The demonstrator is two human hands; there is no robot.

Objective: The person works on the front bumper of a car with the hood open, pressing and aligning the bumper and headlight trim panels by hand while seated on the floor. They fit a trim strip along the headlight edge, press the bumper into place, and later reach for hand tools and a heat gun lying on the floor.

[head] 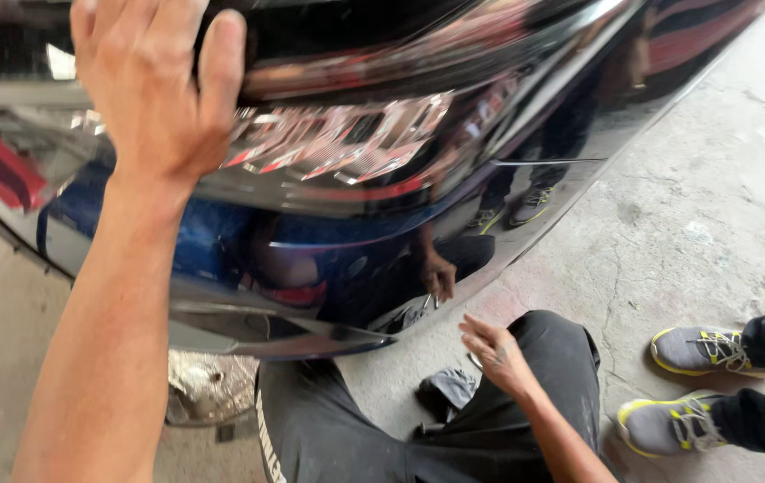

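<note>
Left hand (154, 85) flat on glossy car panel (347, 206), fingers spread, gripping nothing | right hand (494, 351) loosely open below panel's lower edge, perhaps holding something small | grey rag (448, 389) between knees | bystander's shoes (682, 385) right, bare concrete (696, 224) between.

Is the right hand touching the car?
No, the right hand hovers open below the car; only the left hand presses on it.

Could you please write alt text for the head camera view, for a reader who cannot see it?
The person's left hand presses flat on a glossy dark car bumper, while the right hand hovers open near its lower edge. A dark rag lies below, and another person's grey-and-yellow sneakers stand on the concrete floor.
</note>
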